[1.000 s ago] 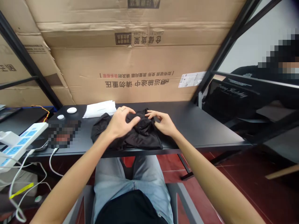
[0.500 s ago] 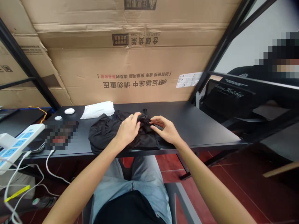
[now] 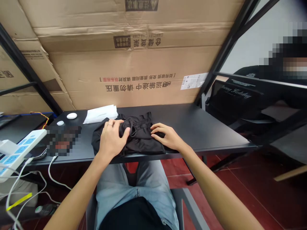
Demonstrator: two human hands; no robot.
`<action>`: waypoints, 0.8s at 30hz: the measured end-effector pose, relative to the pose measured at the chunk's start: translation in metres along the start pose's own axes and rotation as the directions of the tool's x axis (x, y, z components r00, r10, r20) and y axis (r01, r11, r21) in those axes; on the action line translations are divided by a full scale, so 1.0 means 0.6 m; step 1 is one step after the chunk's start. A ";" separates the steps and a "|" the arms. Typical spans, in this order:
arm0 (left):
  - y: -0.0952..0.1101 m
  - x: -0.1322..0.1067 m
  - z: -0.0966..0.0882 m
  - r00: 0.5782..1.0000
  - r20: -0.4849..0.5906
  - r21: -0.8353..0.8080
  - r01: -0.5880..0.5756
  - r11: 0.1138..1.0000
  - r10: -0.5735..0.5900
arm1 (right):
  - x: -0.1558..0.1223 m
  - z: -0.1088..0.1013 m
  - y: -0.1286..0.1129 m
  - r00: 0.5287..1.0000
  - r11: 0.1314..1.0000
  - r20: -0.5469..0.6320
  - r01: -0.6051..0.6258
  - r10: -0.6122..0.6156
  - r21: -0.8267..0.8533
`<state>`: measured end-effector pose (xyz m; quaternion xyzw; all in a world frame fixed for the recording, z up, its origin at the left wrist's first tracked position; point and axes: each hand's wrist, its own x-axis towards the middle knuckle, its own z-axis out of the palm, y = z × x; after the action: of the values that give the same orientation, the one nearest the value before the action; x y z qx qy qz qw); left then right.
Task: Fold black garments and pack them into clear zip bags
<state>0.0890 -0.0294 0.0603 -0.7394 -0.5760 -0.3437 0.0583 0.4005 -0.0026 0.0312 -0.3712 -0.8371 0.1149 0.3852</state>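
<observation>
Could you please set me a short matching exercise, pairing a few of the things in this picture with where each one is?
Things:
1. left hand
2. right hand
3. flat white paper stack
4. white plastic power strip with blue sockets

Places:
A. far left, with cables trailing from it
B. on the black table, behind the garment
C. on the right part of the black fabric garment
D. on the garment's left part, ring showing

Pairs: 1-D, 2-C, 3-B, 4-A

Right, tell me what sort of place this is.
Probably a makeshift workroom or storeroom, not a home: a black metal-framed desk, a big flattened cardboard carton behind it, and a power strip above a red tiled floor.
</observation>
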 end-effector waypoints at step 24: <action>-0.174 0.037 -0.047 0.998 0.067 0.046 0.008 0.999 -0.011 | 0.024 -0.007 0.016 0.997 0.996 -0.059 -0.054 0.050 -0.070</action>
<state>-0.0144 0.0095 0.0623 -0.7463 -0.5888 -0.3055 0.0544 0.4024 0.0142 0.0373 -0.4097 -0.8192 0.0842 0.3924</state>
